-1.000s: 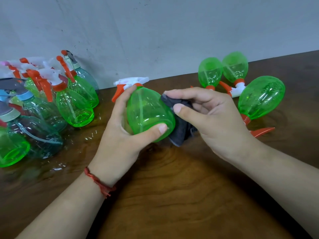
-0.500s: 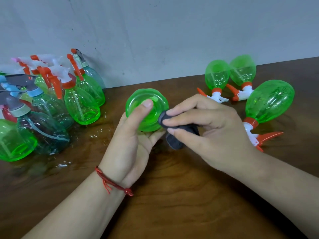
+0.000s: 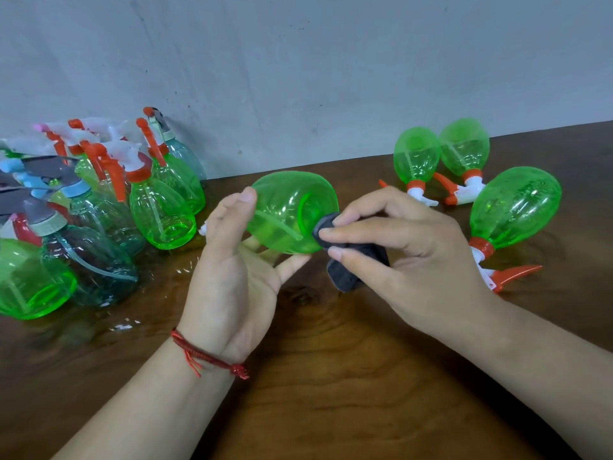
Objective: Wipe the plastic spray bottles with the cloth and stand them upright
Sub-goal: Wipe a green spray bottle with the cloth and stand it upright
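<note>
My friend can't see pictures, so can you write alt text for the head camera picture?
A person's left hand holds a green spray bottle on its side while the right hand presses a dark cloth against its base. More bottles stand at left; three green ones lie at right.

Your left hand (image 3: 232,270) is lying palm-up, its thumb reaching over and its fingers (image 3: 292,265) curling under the green bottle (image 3: 288,210). Your right hand (image 3: 408,260) is facing knuckles-up, pinching the dark cloth (image 3: 348,270) against the bottle's base. Both forearms are angling inward.
</note>
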### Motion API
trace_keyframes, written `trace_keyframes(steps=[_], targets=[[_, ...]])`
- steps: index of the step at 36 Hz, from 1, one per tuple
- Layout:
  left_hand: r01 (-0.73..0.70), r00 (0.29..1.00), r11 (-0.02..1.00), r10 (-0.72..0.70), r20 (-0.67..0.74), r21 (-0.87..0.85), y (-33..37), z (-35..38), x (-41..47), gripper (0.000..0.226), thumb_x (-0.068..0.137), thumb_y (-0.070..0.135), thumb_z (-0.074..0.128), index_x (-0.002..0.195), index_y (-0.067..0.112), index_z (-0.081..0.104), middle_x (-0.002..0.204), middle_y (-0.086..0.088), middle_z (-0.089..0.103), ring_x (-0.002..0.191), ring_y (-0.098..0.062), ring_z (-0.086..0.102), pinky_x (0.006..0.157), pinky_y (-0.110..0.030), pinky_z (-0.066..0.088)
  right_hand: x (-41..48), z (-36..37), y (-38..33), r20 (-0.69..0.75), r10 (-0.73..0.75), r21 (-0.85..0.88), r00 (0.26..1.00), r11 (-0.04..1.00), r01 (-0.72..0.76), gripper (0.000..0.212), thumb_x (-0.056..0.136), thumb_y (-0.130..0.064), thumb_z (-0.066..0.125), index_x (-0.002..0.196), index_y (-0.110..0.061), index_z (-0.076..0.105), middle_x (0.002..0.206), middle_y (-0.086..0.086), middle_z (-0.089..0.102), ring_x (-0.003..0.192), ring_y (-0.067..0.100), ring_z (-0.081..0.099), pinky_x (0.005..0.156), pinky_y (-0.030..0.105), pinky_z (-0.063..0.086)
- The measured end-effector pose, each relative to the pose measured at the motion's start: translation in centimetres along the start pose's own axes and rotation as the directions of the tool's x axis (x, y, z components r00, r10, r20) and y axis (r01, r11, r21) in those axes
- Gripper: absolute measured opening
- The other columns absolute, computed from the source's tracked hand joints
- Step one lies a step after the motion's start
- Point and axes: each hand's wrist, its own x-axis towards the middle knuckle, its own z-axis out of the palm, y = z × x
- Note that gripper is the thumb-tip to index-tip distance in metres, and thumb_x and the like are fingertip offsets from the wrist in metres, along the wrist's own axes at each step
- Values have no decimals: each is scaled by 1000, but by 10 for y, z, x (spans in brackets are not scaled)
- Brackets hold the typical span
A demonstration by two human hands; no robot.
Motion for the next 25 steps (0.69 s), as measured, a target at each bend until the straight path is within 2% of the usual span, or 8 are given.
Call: trace_keyframes(steps=[4,6,8,11,15,18,21,25], targets=[[-29,998,999,30,55,-30,-3,-3,0,56,108,29,57,160,22,38,139,-13,64,120,-37,68,88,-52,59,0,3,-3,27,-138,-115,990,983,140,20,90,-8,87,106,-20,85,107,-8,76,103,17,69,87,30,55],[-26,994,1000,26,103,-5,-6,-1,0,47,107,27,56,153,27,46,135,-13,65,118,-34,68,88,-52,58,1,0,-4,-8,-144,-91,990,986,143,19,90,-8,86,106,-18,85,107,-6,76,102,19,70,87,34,55],[-13,993,1000,14,116,-3,-7,2,-2,40,104,26,57,143,30,52,134,-12,67,120,-34,69,96,-58,58,3,-5,-4,-85,-99,-32,991,995,97,19,90,-7,86,105,-17,83,109,-3,75,103,19,72,90,38,57],[-27,993,998,33,117,-50,-5,1,-2,38,104,21,57,141,27,51,136,-12,65,132,-41,65,102,-67,53,4,-6,0,-159,29,64,987,998,-19,19,88,-3,86,103,-14,83,109,0,75,105,18,73,90,34,59],[-59,992,996,66,108,-63,-4,-4,1,42,104,18,58,145,26,49,139,-15,62,138,-46,59,103,-65,54,-1,3,2,-59,139,195,989,973,-125,19,88,-1,85,103,-13,84,105,-2,75,101,20,75,87,35,61],[-87,992,996,85,98,13,-6,-3,1,53,99,19,63,149,24,48,133,-20,66,125,-42,67,100,-59,56,-2,2,-7,-18,24,135,1000,991,-21,19,89,-3,85,105,-13,84,106,-2,75,103,19,74,90,31,58],[-137,984,986,125,129,92,-11,0,-2,53,99,13,63,149,22,49,129,-22,67,116,-37,68,102,-59,52,1,-1,-13,-82,-61,64,995,996,67,20,91,-4,83,109,-14,83,111,0,74,106,20,72,91,33,56],[-185,971,976,163,175,117,-10,-2,-2,53,98,10,61,149,20,49,127,-17,66,116,-36,67,96,-54,56,9,-6,-3,-150,155,173,976,977,-129,20,95,-5,78,110,-17,82,113,-3,75,110,14,71,95,25,54]])
